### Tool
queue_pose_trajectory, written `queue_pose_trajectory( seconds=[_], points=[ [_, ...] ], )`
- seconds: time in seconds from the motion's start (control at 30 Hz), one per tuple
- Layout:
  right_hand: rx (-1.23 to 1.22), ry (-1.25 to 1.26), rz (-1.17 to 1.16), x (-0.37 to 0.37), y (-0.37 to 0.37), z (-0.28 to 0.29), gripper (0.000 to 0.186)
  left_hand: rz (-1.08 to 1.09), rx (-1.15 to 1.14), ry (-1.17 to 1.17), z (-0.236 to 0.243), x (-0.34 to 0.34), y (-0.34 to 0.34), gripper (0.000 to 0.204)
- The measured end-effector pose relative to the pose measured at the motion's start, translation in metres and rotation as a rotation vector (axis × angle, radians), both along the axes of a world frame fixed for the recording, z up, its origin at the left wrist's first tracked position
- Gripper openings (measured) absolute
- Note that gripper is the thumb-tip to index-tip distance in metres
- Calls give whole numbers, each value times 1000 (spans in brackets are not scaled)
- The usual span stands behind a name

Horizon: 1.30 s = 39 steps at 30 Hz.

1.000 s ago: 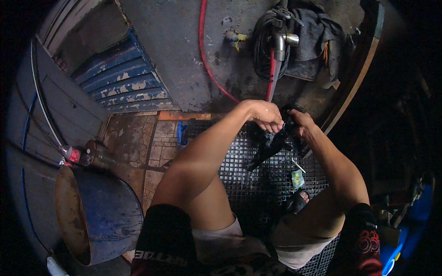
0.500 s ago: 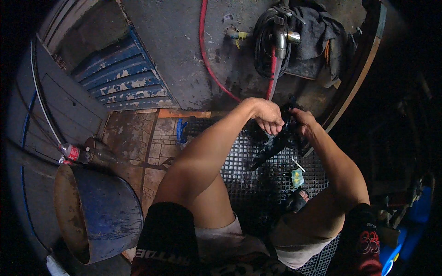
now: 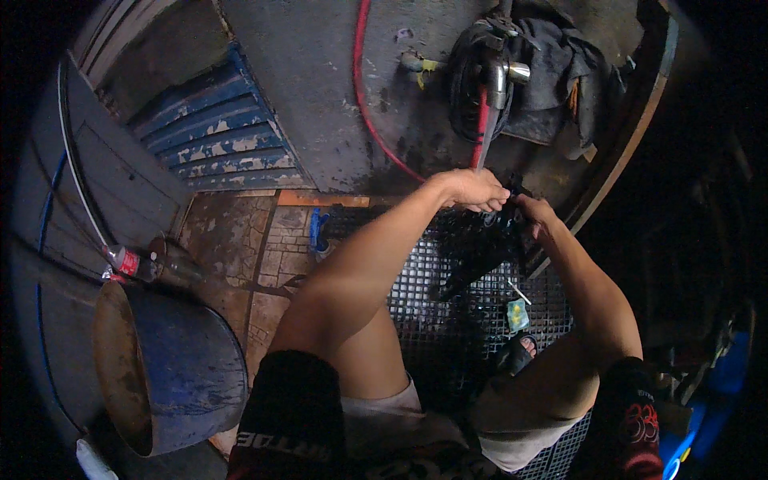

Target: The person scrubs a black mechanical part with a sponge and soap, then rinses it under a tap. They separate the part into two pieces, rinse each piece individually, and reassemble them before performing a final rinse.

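Observation:
My left hand (image 3: pixel 482 192) is just below a steel tap (image 3: pixel 497 84), fingers curled and pressed together; what they hold is hidden. Beside the red hose (image 3: pixel 482 120), a pale strip runs down to it, perhaps water. My right hand (image 3: pixel 536 214) grips a wet black object (image 3: pixel 480 256) whose shape I cannot make out; it lies low over a dark grid mat (image 3: pixel 420 272). A white stick (image 3: pixel 518 291) and a small green-yellow packet (image 3: pixel 518 315) rest on the mat, near my sandalled foot.
A large blue rusty drum (image 3: pixel 192 368) stands at lower left beside a plastic bottle (image 3: pixel 126 262). A blue object (image 3: pixel 318 232) sits at the mat's edge. A dark cloth (image 3: pixel 548 88) and coiled cable hang by the tap. A wooden post (image 3: pixel 628 144) borders the right side.
My left hand has shifted slightly right, its fingers now more level and closer to my right hand. The whole view has shifted slightly rightward.

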State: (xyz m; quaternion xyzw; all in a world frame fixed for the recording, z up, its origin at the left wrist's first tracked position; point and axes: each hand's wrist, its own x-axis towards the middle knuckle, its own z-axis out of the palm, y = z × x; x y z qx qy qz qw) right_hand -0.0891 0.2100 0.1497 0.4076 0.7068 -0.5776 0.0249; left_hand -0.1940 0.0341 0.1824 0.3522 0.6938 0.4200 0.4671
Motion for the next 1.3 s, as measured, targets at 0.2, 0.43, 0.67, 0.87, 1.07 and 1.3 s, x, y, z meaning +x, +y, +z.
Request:
queue_pose_trajectory(
  seconds=[0.2, 0.43, 0.67, 0.87, 1.07, 1.3],
  points=[
    [-214, 168, -29, -7, 24, -37, 31, -23, 9, 34, -3, 0, 11, 38],
    [-166, 155, -4, -6, 30, -45, 41, -170, -146, 3, 9, 12, 6, 43],
    [-152, 117, 30, -12, 40, -57, 46, -190, -136, 25, 4, 6, 1, 43],
    [-210, 158, -13, 0, 27, -35, 44, -217, -170, -4, 16, 15, 3, 40],
    [-124, 127, 9, -7, 16, -37, 44, -118, -66, 80, -17, -11, 1, 33],
    [-91, 112, 51, 0, 31, -41, 32, -31, 53, 187, -15, -5, 10, 32]
  ],
)
